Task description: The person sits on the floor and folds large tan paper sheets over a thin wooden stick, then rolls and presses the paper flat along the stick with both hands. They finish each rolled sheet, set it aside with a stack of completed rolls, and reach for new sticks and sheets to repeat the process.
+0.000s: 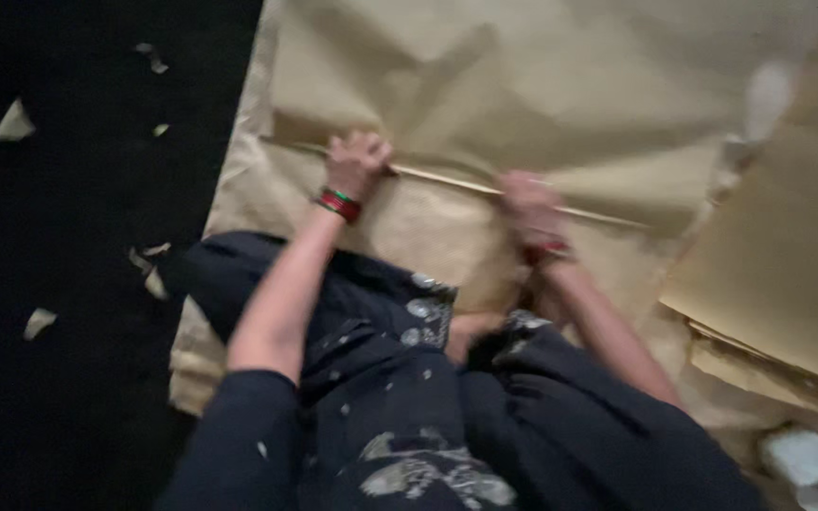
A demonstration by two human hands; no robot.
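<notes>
My left hand [356,163] pressed closed fingers on the fold of the brown paper [560,85] to crease it. My right hand [529,210] pinned the same fold further along; blur hid how closed its fingers were.

Lighting is dim and warm overall. The brown paper sheet [542,85] beyond the hands is the brightest area, evenly lit without glare. Left of the left hand [356,163] the dark floor [78,246] falls nearly black. Motion blur smears the right hand [528,210] heavily; the left hand is softer-edged but legible. Detail is grainy throughout.
</notes>
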